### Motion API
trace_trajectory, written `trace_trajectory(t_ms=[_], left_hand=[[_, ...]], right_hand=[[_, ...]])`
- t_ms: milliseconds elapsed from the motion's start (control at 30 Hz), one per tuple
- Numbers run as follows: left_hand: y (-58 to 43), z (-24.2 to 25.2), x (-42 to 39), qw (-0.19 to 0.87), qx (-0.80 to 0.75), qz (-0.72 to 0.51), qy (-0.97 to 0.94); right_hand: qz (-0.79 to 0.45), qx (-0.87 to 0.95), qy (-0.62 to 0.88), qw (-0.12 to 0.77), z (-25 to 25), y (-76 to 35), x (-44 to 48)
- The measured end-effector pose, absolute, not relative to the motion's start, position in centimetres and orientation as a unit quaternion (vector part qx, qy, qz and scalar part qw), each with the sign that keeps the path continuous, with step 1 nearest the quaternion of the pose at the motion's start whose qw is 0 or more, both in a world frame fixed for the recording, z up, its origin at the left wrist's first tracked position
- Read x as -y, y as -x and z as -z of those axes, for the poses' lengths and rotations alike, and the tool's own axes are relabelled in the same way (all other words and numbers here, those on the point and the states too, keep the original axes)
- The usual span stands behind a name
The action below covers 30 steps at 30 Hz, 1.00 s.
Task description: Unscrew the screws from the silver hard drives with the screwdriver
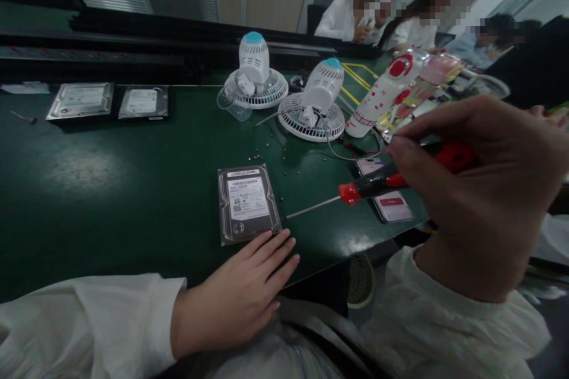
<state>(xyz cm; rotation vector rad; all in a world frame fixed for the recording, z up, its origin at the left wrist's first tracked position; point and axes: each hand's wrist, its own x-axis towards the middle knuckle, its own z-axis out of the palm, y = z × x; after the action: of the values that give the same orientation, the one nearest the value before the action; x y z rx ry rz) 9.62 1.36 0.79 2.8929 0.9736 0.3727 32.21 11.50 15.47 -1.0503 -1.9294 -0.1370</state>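
A silver hard drive (pixel 248 203) with a white label lies flat on the dark green table (pixel 111 189), near its front edge. My left hand (pixel 242 290) rests flat at that edge, fingers stretched out, its fingertips just below the drive's near side. My right hand (pixel 482 189) is raised at the right, closed around the handle of a red and black screwdriver (pixel 377 183). The thin shaft points left and down, with its tip close to the drive's right edge. Tiny screws (pixel 271 157) lie scattered on the table behind the drive.
Two more hard drives (pixel 80 100) (pixel 143 101) lie at the back left. Two small white fans (pixel 255 74) (pixel 317 103) lie face down behind the drive, beside a white and red bottle (pixel 382 98). A phone (pixel 391 201) lies under the screwdriver. Other people sit at the back right.
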Motion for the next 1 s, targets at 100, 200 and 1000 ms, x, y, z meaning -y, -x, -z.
trace_trajectory(t_ms=[100, 200, 1000], left_hand=[[-9.6, -0.9, -1.3, 0.024, -0.315, -0.124, -0.941], [-9.7, -1.0, -1.2, 0.014, -0.314, -0.124, -0.941], [-9.8, -1.0, -0.9, -0.038, -0.257, -0.158, -0.953]], right_hand=[[0.048, 0.703, 0.462, 0.538, -13.5, -33.2, -11.3], [0.041, 0.633, 0.542, 0.551, -10.5, -34.1, -11.3], [0.044, 0.763, 0.581, 0.28, 0.2, -35.7, -8.6]])
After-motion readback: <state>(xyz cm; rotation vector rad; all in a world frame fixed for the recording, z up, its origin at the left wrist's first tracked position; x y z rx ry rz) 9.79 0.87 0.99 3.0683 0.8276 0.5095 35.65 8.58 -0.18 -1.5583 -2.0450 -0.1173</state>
